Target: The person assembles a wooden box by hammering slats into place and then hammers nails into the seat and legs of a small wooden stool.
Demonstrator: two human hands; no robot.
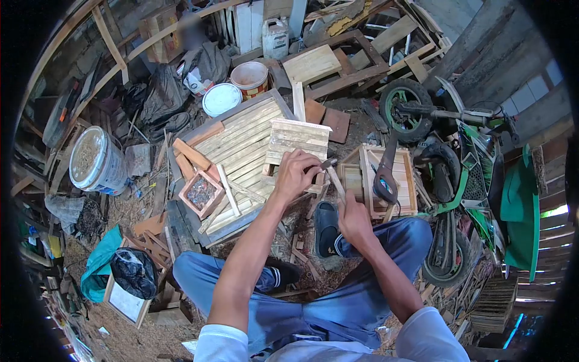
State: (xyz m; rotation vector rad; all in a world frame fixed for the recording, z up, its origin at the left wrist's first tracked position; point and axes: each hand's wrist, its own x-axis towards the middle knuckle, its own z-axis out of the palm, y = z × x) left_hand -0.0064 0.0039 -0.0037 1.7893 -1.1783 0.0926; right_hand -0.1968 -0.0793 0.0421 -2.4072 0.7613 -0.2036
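My right hand [356, 224] grips the wooden handle of a hammer [336, 183]. The hammer's dark head is beside the fingertips of my left hand [297, 173]. Those fingers are pinched together at the lower edge of a small slatted wooden piece [299, 136]; whatever is between them is too small to make out. The slatted piece rests over a larger slatted wooden panel [241, 142] on the ground. Right of the hammer stands a wooden frame box [365, 175], with a handsaw [386, 175] lying across it.
A small wooden box of nails [202, 192] sits on the panel beside loose wood strips [229, 192]. Buckets [221, 100] stand behind it, another bucket [96, 160] at left. A green motorbike [464, 181] is at right. Wood scraps cover the ground around my legs.
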